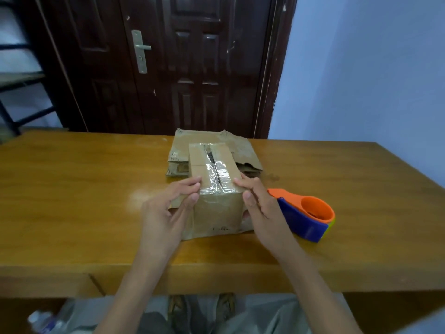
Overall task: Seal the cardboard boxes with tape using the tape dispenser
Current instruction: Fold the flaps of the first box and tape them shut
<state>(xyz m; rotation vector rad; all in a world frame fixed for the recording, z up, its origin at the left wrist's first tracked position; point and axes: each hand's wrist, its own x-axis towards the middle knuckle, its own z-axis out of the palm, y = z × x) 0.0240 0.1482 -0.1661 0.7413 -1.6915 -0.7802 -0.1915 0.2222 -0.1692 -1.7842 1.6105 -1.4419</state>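
A small cardboard box (pixel 212 189) stands on the wooden table (pixel 84 189), with clear tape running along its top seam and down the near face. My left hand (pixel 168 210) holds the box's near left corner, thumb on the front edge and fingers on top. On the near right corner my right hand (pixel 260 208) holds it the same way. The tape dispenser (pixel 305 213), orange and blue, lies on the table just right of my right hand, touched by neither hand.
Flattened, torn cardboard (pixel 243 150) lies behind and under the box. A dark wooden door (pixel 168 68) stands beyond the table's far edge. A metal shelf (pixel 16 80) is at the far left. A plastic bottle (pixel 43 321) lies on the floor at bottom left.
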